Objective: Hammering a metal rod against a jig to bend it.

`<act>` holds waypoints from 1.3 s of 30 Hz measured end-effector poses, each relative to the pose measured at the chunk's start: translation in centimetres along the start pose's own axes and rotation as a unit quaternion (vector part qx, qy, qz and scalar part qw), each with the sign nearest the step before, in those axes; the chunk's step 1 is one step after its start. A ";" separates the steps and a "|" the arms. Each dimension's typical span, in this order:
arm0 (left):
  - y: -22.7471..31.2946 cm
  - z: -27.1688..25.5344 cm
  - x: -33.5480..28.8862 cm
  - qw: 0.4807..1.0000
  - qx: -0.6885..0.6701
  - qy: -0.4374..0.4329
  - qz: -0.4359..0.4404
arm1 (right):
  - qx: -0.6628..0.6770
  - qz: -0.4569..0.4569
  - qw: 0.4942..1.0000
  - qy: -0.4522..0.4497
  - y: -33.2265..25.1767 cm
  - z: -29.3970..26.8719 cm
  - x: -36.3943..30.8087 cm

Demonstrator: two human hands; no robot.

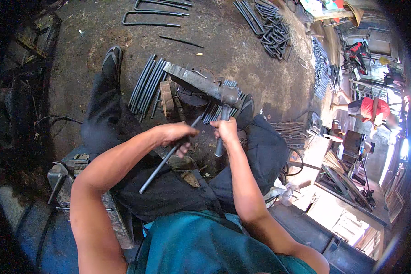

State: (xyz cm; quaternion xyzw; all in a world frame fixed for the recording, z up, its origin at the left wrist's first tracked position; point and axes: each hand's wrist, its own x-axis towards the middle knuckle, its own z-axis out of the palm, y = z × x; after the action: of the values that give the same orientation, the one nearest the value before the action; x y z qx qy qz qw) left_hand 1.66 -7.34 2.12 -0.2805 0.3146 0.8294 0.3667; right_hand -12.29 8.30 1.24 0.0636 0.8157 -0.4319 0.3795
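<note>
My left hand (pixel 180 136) is closed around a straight grey metal rod (pixel 157 172), which slants from near my lap up toward the work spot; the fingers are slightly blurred. In my right hand (pixel 227 129) is a hammer (pixel 229 97), gripped by its handle with the head up. The hammer head is over the right end of a heavy steel bar (pixel 187 78) that serves as a block between my feet. A wooden block (pixel 167 99) stands beside it. Straight rods (pixel 146 86) lie stacked to its left, and more rods (pixel 219 109) lie at its right, partly hidden by the hammer.
U-shaped bent rods (pixel 153 24) and a short single rod (pixel 181 41) lie on the floor ahead. Bent rods are heaped (pixel 274 39) at the far right. A metal vise-like fixture (pixel 59 176) sits by my left side. A person in red (pixel 374 109) is farther right.
</note>
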 end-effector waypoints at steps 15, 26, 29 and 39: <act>0.3 -2.3 4.0 0.917 0.315 0.219 0.107 | 0.035 0.025 0.999 -0.017 -0.2 -0.2 -0.4; 0.1 -4.9 5.2 0.854 0.384 0.253 0.241 | 0.100 -0.051 0.993 -0.030 -5.8 -3.5 -3.3; 0.5 -4.4 4.2 0.871 0.348 0.262 0.225 | 0.044 -0.153 0.986 -0.057 -13.0 -5.4 -7.3; 2.0 -3.6 1.8 0.725 0.506 0.375 0.277 | 0.158 -0.564 0.784 -0.204 -16.7 -3.6 -7.8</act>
State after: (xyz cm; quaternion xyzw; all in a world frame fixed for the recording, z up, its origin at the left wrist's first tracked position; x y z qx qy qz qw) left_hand -0.09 -10.27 -0.82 -0.2416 0.8635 0.4386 0.0600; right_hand -16.06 2.42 18.64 -0.4387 0.5301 -0.6944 0.2108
